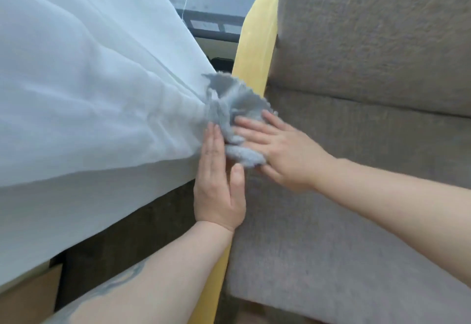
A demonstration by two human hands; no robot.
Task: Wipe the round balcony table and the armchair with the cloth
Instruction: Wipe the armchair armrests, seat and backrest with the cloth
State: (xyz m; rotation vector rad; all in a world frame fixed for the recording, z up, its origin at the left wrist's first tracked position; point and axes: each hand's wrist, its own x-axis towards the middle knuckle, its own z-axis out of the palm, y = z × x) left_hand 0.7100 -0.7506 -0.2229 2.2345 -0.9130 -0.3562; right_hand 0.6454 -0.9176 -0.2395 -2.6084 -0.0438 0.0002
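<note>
Wiping is looking to be on the armchair stage: the right hand [285,150], fingers spread flat rather than gripping, is pressing the grey cloth [237,119] onto the yellow wooden armrest [254,51], at the frame's centre. The left hand [219,186], at six o'clock of the cloth, is lying open and flat, holding back the sheer curtain [89,89]. No round table is showing, so its state cannot be judged. Grey armchair cushions [369,132] are filling three o'clock; a dark balcony railing [214,25] is sitting at twelve.
</note>
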